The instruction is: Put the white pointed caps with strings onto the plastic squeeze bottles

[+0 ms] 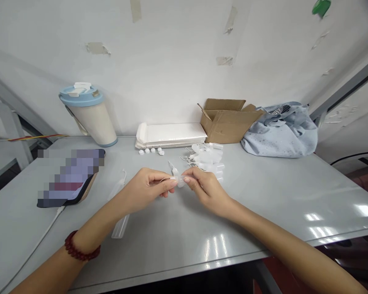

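Note:
Near the middle of the table my left hand (155,183) pinches a small white cap (173,178) with a thin cord trailing from it. Thumb and forefinger of my right hand (204,188) are closed on a small clear plastic piece (180,181), which meets the cap; its exact kind is hard to make out. Just behind the fingers lies a small white-tipped piece (174,169). Beyond my right hand is a pile of clear plastic tubes (210,155) with white ends and cords. A long clear tube (121,226) lies partly hidden under my left forearm.
Several white caps (147,150) sit before a stack of white envelopes (174,134). An open cardboard box (230,124) and a blue cloth bag (280,134) stand at back right. At left are a tumbler (93,118) and a phone (73,177) on a cable.

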`<state>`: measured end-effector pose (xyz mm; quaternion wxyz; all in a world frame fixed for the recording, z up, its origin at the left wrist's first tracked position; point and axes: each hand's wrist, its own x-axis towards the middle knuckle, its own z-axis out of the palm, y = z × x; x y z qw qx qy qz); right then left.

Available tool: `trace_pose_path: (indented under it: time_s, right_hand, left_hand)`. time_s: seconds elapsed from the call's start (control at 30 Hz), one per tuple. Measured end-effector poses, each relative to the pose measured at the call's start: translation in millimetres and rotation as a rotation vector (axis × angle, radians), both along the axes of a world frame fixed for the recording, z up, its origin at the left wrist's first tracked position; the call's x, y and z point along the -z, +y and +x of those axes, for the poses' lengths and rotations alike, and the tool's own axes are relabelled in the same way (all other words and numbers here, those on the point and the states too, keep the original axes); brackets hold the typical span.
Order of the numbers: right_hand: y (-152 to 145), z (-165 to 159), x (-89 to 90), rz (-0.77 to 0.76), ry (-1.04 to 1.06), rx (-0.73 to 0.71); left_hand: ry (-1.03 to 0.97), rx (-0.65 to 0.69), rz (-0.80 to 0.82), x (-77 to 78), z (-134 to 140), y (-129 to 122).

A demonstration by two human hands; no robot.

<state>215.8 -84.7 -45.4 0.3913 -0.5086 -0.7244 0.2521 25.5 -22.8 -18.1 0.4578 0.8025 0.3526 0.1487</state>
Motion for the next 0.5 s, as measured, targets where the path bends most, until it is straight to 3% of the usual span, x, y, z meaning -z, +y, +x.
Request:
trace_pose_path:
  time_s: [0.1, 0.17, 0.37, 0.5]
  right_hand:
    - [2.2, 1.2, -3.8, -0.108, 0.094, -0.003]
    - [3.5, 1.6, -3.7, -0.150, 0.141, -0.002]
    - [0.8, -0.7, 0.8, -0.055, 0.116, 0.024]
    - [0.0, -1.4, 4.8, 0.037, 0.076, 0.038]
  left_hand:
    - [-0.013, 0.025, 0.172, 3.4, 1.1, -1.8]
    - [-0.024, 0.011, 0.204, 5.0, 1.9, -2.1]
    - [-0.045, -0.041, -0.051, 5.1, 1.3, 0.1]
    - [-0.030, -0.033, -0.118, 6.3, 1.2, 1.1]
